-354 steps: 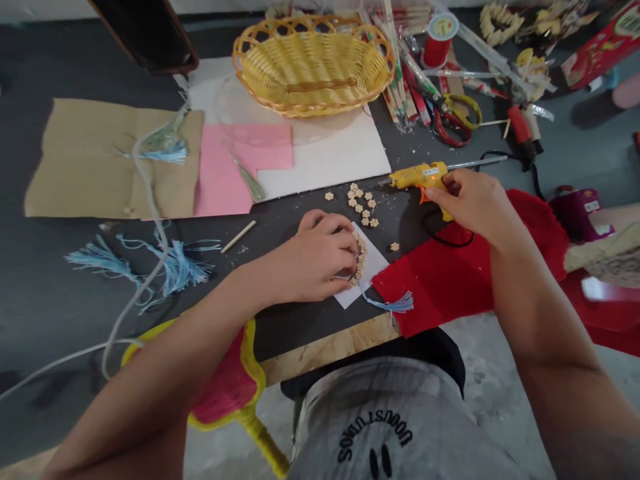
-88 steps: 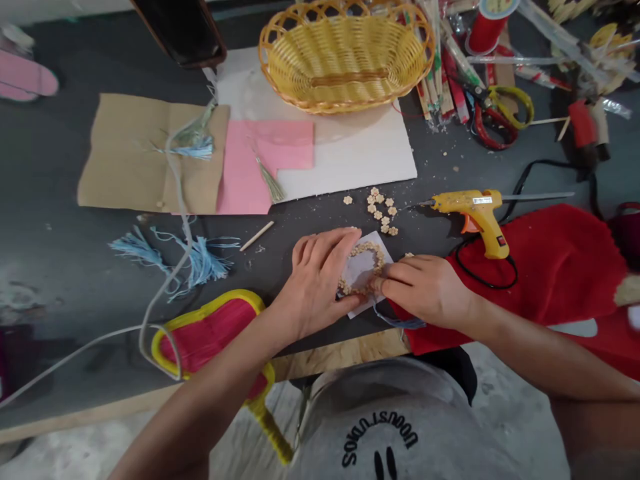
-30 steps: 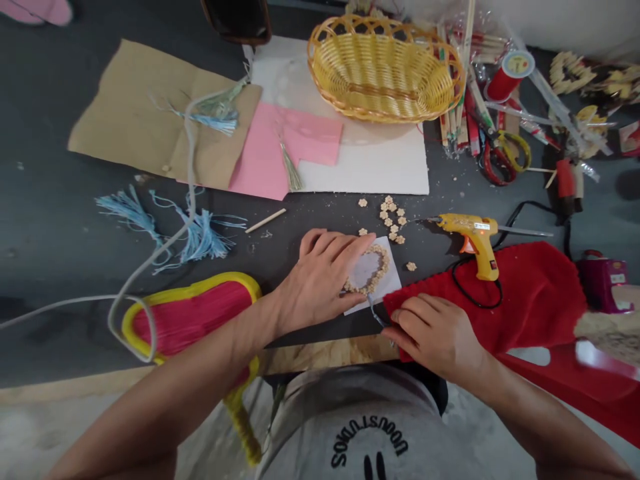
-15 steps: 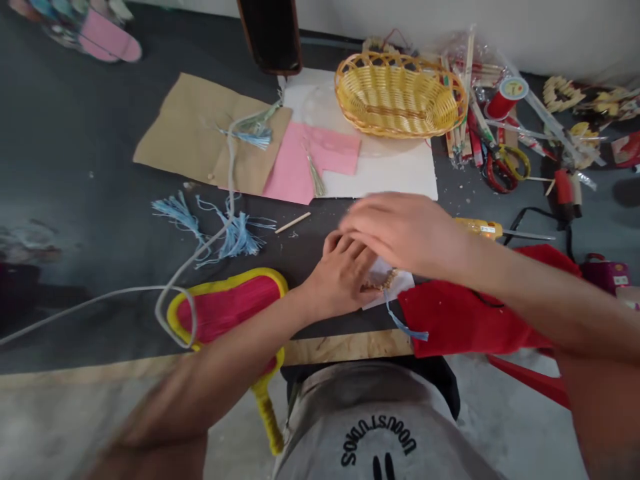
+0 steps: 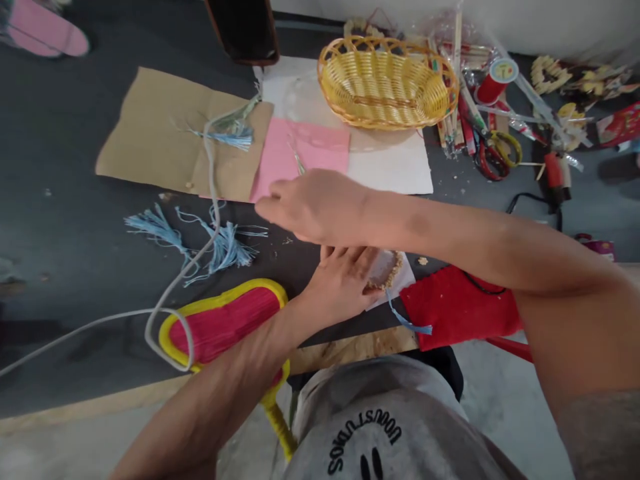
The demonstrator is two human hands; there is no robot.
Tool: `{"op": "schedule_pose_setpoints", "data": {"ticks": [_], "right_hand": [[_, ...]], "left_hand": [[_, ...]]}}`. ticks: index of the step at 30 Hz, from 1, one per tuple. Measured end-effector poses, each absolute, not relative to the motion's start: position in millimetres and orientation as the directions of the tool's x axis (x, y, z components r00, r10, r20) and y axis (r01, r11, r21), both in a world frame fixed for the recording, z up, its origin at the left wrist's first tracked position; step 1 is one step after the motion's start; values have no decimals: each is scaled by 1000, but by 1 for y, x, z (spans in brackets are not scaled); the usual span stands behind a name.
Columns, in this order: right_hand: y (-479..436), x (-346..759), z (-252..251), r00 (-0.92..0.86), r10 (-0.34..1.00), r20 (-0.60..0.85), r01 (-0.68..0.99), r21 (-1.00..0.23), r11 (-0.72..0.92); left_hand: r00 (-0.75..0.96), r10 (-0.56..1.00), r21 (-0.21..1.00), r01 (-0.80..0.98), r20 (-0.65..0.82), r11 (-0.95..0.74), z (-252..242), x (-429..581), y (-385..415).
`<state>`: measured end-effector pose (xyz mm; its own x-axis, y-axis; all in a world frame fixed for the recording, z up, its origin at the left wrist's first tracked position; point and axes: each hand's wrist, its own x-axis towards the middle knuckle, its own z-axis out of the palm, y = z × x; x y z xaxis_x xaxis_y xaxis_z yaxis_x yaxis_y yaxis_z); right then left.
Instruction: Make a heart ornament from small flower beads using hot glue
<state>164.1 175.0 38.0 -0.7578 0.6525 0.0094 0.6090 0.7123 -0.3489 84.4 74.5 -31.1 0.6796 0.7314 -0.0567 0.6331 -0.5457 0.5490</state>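
My left hand [image 5: 340,283] lies on the dark table, its fingers touching the left side of a small beaded ring [image 5: 393,273] on a white paper piece [image 5: 405,274]. A blue tassel [image 5: 410,325] trails from the ring towards the red cloth [image 5: 460,307]. My right hand [image 5: 315,207] is above and beyond the left one, near the edge of the pink paper [image 5: 330,147]. Its fingers are curled together, and whatever they may hold is hidden. Loose blue tassels [image 5: 227,247] lie to the left.
A yellow wicker basket [image 5: 390,87] stands on white paper at the back. Scissors [image 5: 493,160] and a red thread spool [image 5: 493,83] are at the right. A grey cable [image 5: 210,173] crosses brown paper [image 5: 160,133]. A pink and yellow fan-shaped item [image 5: 225,320] overhangs the front edge.
My right hand has moved left, away from the left hand and over the spot where a small stick lay. The left hand stays by the beaded ring. The camera view has shifted slightly.
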Motion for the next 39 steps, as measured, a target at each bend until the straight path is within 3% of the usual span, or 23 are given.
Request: {"op": "schedule_pose_setpoints", "data": {"ticks": [2, 5, 7, 10, 16, 39], "right_hand": [[168, 201, 65, -804, 592, 60, 542, -338, 770], [139, 265, 83, -628, 750, 210, 554, -556, 620], [112, 300, 73, -466, 874, 135, 533, -746, 399], [78, 321, 40, -398, 917, 11, 493, -841, 224], [61, 303, -1, -532, 846, 28, 446, -841, 308], [66, 302, -6, -560, 827, 55, 437, -828, 351]], "left_hand": [[685, 728, 553, 612, -13, -566, -31, 84, 76], [691, 722, 580, 578, 26, -574, -30, 84, 77], [687, 726, 593, 577, 19, -561, -29, 84, 78], [678, 735, 597, 592, -6, -541, -26, 85, 79], [672, 740, 597, 595, -4, -537, -24, 86, 79], [675, 737, 599, 583, 17, -548, -24, 86, 79]]}}
